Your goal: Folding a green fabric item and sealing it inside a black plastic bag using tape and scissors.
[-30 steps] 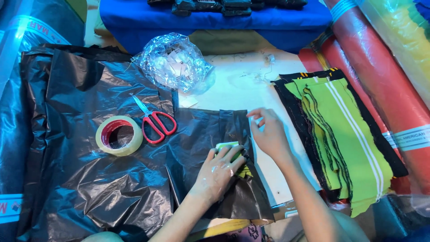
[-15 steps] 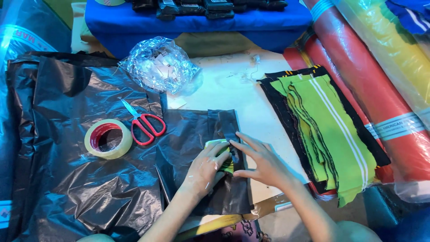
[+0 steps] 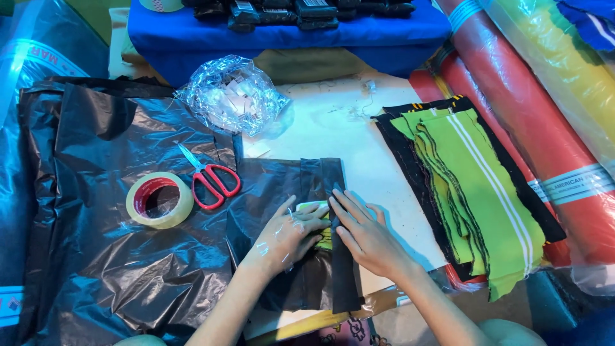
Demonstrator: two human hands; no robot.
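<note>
While two hands (image 3: 288, 234) (image 3: 365, 234) (flat) press one black wrap (image 3: 282, 192), one scissors (image 3: 208, 176), one tape roll (image 3: 159, 200)

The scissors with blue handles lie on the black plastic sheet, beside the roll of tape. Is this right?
Not quite: the head view shows the scissors have red handles. They do lie on the black plastic sheet, beside the roll of tape.

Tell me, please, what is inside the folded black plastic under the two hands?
A green piece shows between the left hand and right hand. The black plastic covers the rest of it.
</note>
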